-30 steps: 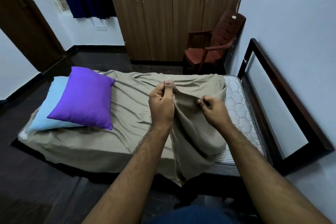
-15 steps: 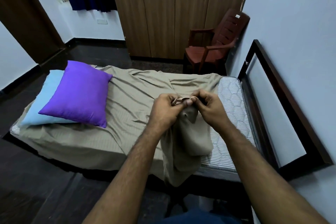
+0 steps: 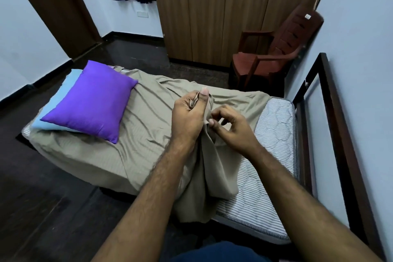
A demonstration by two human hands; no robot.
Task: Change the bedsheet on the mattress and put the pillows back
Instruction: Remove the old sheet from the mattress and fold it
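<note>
Gathering the tan bedsheet point(image 3: 148, 134) from the near right part of the striped mattress point(image 3: 274, 134). The left hand point(image 3: 189, 117) pinches a folded edge of the sheet between thumb and curled fingers, raised above the bed. The right hand point(image 3: 231, 127) hovers just beside it on the right, fingers loosely curled, fingertips at the cloth; whether it actually grips the fabric cannot be told. Below both hands the sheet hangs in a bunched column over the near edge of the mattress. The rest of the sheet lies spread leftward along the bed's long axis, which runs left to right, and is pinned at the far left by the purple pillow point(image 3: 91, 102) stacked on the light blue pillow point(image 3: 57, 104). The right end of the mattress is already bare. Judgement: further removal proceeds leftward, and the pillows probably need lifting first; the left hand is nearer them.
</note>
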